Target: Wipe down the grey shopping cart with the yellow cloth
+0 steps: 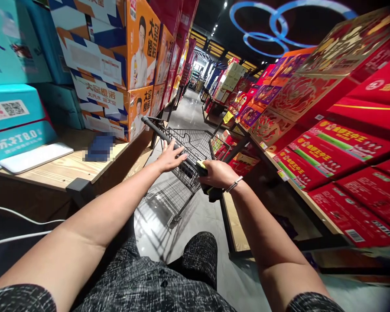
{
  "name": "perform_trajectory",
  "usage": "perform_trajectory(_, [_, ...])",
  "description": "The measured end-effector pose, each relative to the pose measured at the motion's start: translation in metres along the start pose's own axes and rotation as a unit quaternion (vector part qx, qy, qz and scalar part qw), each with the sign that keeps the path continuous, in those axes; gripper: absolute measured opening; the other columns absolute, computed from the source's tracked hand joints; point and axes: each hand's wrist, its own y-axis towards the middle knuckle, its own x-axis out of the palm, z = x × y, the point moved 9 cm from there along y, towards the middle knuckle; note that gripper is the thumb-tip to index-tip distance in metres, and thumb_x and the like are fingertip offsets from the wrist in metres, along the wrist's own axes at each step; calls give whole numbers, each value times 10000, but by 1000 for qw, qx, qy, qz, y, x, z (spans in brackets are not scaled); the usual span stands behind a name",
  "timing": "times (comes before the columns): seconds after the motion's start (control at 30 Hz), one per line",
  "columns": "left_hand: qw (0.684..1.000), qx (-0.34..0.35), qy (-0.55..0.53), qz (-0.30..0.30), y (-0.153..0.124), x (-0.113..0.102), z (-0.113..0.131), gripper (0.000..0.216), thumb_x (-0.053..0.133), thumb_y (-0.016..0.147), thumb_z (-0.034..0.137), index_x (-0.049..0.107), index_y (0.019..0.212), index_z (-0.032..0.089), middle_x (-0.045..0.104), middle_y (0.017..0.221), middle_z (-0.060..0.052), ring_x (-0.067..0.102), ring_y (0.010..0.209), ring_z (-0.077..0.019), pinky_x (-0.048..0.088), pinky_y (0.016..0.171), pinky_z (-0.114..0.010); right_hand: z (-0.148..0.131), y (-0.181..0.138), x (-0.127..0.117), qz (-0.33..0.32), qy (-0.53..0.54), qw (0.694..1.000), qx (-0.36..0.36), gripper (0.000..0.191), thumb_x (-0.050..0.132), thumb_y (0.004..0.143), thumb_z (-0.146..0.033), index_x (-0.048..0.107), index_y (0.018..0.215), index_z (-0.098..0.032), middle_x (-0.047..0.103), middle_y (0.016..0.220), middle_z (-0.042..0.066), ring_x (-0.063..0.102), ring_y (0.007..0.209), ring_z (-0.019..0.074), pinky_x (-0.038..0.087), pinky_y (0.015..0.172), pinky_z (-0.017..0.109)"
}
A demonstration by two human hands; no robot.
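Observation:
My left hand (171,158) reaches forward with its fingers spread. It lies on or just over the handle bar (157,130) of a black wire shopping cart (195,136), not wrapped round it. In front of me the cart stands tilted in the view, its visible basket showing bare mesh. My right hand (219,174) is closed round a black handheld device (211,193) with yellow-green trim. This device is at the right end of the handle bar; whether it touches the bar I cannot tell. Its exact kind is partly hidden by my fingers.
At left, a wooden shelf (60,180) carries orange drink cartons (143,47), turquoise boxes (16,121), a white flat device (35,158) and a blurred dark-blue item (99,146). Red boxes (338,143) are stacked along the right. A grey floor aisle (192,102) runs ahead between displays.

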Motion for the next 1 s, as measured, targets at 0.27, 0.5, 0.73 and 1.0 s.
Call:
perform_trajectory(0.27, [996, 38, -81, 20, -18, 7, 24, 505, 405, 966, 592, 751, 1029, 229, 231, 1647, 4, 191, 1525, -305, 116, 1262, -431, 72, 27, -9, 201, 499, 842, -20, 565, 761, 629, -421, 657, 1124, -171, 664, 916, 2, 606, 791, 153, 512, 740, 282])
perform_trajectory(0.5, [992, 26, -116, 33, -39, 16, 32, 410, 517, 930, 551, 705, 878, 190, 254, 1599, -60, 440, 1389, -307, 336, 1197, -435, 53, 30, 35, 229, 371, 890, -132, 387, 720, 769, -393, 673, 1114, -225, 624, 1051, 42, 592, 1002, 195, 486, 944, 356])
perform_trajectory(0.73, [984, 70, -158, 52, -35, 3, 23, 287, 653, 852, 429, 659, 704, 183, 462, 1424, -63, 532, 1263, -230, 432, 1101, -323, 88, 53, 90, 129, 252, 955, -87, 304, 738, 762, -228, 706, 1065, -224, 635, 1077, 41, 597, 1027, 191, 466, 975, 336])
perform_trajectory(1.0, [984, 75, -147, 65, -32, 4, 26, 410, 586, 872, 504, 597, 612, 187, 521, 1316, -59, 610, 1057, -198, 477, 1034, -328, 126, 71, 118, 79, 170, 982, 10, 383, 769, 725, -232, 676, 1097, -221, 644, 1118, 16, 587, 1031, 163, 450, 939, 267])
